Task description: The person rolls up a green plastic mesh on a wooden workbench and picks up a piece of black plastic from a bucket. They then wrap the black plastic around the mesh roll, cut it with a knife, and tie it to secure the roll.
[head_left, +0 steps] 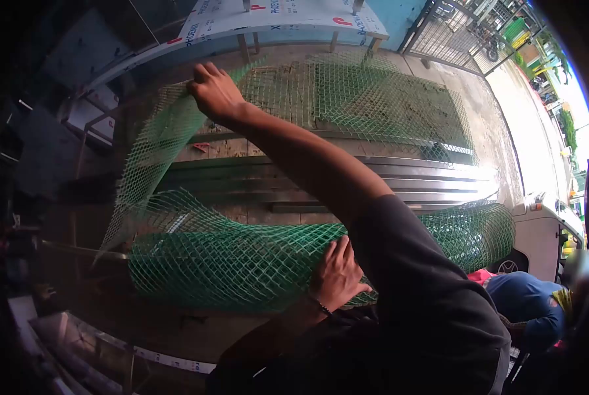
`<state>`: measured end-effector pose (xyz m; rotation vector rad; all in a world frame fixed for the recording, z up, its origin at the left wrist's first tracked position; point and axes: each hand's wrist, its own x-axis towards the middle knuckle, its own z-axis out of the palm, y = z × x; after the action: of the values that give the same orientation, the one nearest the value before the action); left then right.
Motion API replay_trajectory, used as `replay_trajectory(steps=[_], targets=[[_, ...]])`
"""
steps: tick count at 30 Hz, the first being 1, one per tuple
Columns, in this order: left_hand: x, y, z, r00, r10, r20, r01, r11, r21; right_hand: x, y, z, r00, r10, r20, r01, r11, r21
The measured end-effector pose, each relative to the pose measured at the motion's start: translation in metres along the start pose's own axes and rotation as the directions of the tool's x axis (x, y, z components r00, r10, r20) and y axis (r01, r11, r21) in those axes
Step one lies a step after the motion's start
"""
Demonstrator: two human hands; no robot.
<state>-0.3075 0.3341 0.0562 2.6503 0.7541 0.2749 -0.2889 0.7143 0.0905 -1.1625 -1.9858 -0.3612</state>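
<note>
A roll of green plastic mesh (241, 263) lies across the near side, its loose end lifted into a raised flap (153, 148) at the left. At the upper left, my right hand (216, 95) is closed, its fingers curled over the top edge of that flap. My right arm stretches across the view above the roll. My left hand (337, 273), with a dark bracelet at the wrist, rests on the roll near its middle, fingers extended and thumb out to the side. My right sleeve covers part of the roll.
Beyond the roll lie long metal bars (400, 172) and a flat piece of green mesh (386, 102). A table with a printed white top (288, 16) stands at the back. At the right are a metal gate (449, 36), a white vehicle (538, 230) and a person in blue (521, 299).
</note>
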Motion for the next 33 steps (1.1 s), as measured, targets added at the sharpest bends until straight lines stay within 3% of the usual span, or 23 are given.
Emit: replay_trajectory(steps=[1, 2, 3, 4, 5, 7, 8, 10, 11, 12, 13, 14, 15, 16, 19, 22, 25, 27, 28, 30, 33], targets=[[0.0, 0.001, -0.002, 0.994, -0.024, 0.105, 0.023, 1.0, 0.011, 0.021, -0.001, -0.003, 0.999, -0.019, -0.042, 0.018, 1.0, -0.023], [-0.002, 0.0, -0.001, 0.994, -0.018, 0.108, 0.017, 1.0, 0.007, 0.042, 0.0, -0.001, 0.987, -0.042, -0.152, 0.031, 0.997, -0.07], [-0.005, -0.002, 0.002, 1.0, 0.014, 0.012, -0.014, 0.999, -0.051, 0.058, -0.003, -0.001, 0.964, -0.072, -0.256, 0.043, 0.992, -0.119], [-0.008, -0.003, 0.006, 0.995, 0.039, -0.088, -0.048, 0.993, -0.105, 0.071, -0.01, -0.005, 0.965, -0.074, -0.251, 0.044, 0.991, -0.123], [-0.011, -0.005, 0.018, 0.995, 0.04, -0.091, -0.05, 0.993, -0.108, 0.083, -0.018, -0.008, 0.955, -0.047, -0.292, 0.016, 0.994, -0.108], [-0.014, -0.006, 0.044, 0.995, -0.095, -0.04, 0.049, 0.779, -0.625, 0.084, -0.028, -0.006, 0.944, -0.024, -0.329, -0.007, 0.996, -0.092], [-0.014, -0.004, 0.05, 0.994, -0.096, -0.044, 0.047, 0.776, -0.629, 0.078, -0.03, -0.002, 0.94, -0.014, -0.34, -0.008, 0.998, -0.062], [-0.012, -0.001, 0.06, 0.995, -0.012, -0.101, 0.001, 0.994, -0.111, 0.056, -0.028, 0.008, 0.941, -0.035, -0.337, 0.028, 0.999, -0.025], [-0.013, 0.001, 0.074, 0.994, -0.014, -0.106, 0.001, 0.993, -0.117, 0.038, -0.023, 0.01, 0.964, -0.069, -0.257, 0.063, 0.997, -0.032], [-0.016, 0.002, 0.092, 0.989, -0.137, -0.063, 0.05, 0.694, -0.718, 0.018, -0.016, 0.009, 0.979, -0.103, -0.174, 0.099, 0.994, -0.037], [-0.017, 0.002, 0.101, 0.979, -0.201, 0.047, 0.064, 0.081, -0.995, -0.004, -0.007, 0.005, 0.98, -0.153, -0.126, 0.147, 0.988, -0.053], [-0.015, 0.0, 0.083, 0.979, -0.2, 0.044, 0.061, 0.076, -0.995, -0.027, 0.003, 0.0, 0.977, -0.2, -0.077, 0.196, 0.979, -0.065], [-0.009, -0.002, 0.046, 0.995, -0.086, -0.047, 0.032, 0.739, -0.673, -0.053, 0.016, -0.002, 0.978, -0.206, 0.014, 0.207, 0.976, -0.074], [-0.003, -0.004, 0.019, 0.998, 0.059, -0.035, -0.058, 0.998, 0.016, -0.079, 0.031, -0.004, 0.972, -0.211, 0.101, 0.219, 0.972, -0.085], [0.005, -0.001, -0.003, 0.998, 0.065, 0.001, -0.065, 0.994, 0.083, -0.149, 0.062, -0.006, 0.89, -0.319, 0.325, 0.335, 0.942, 0.009], [0.007, 0.005, -0.011, 0.996, -0.021, -0.083, 0.027, 0.997, 0.072, -0.181, 0.049, -0.002, 0.861, -0.398, 0.316, 0.391, 0.916, 0.089], [0.005, 0.006, -0.013, 0.994, -0.008, -0.105, 0.013, 0.999, 0.049, -0.184, 0.027, 0.004, 0.875, -0.343, 0.343, 0.304, 0.939, 0.162], [0.005, 0.0, -0.011, 1.0, -0.002, -0.025, 0.002, 1.0, 0.01, -0.188, 0.027, 0.016, 0.868, -0.179, 0.463, 0.151, 0.984, 0.099], [0.004, 0.001, -0.013, 1.0, 0.029, -0.009, -0.029, 1.0, -0.006, -0.188, 0.027, 0.024, 0.872, -0.201, 0.447, 0.154, 0.978, 0.139], [-0.002, 0.006, -0.007, 0.999, 0.044, 0.003, -0.043, 0.998, -0.054, -0.178, 0.034, 0.043, 0.928, -0.081, 0.364, 0.051, 0.994, 0.093], [-0.016, 0.02, -0.008, 0.999, 0.011, 0.045, -0.013, 0.999, 0.053, -0.149, 0.042, 0.04, 0.949, -0.006, 0.315, -0.025, 0.995, 0.093]])
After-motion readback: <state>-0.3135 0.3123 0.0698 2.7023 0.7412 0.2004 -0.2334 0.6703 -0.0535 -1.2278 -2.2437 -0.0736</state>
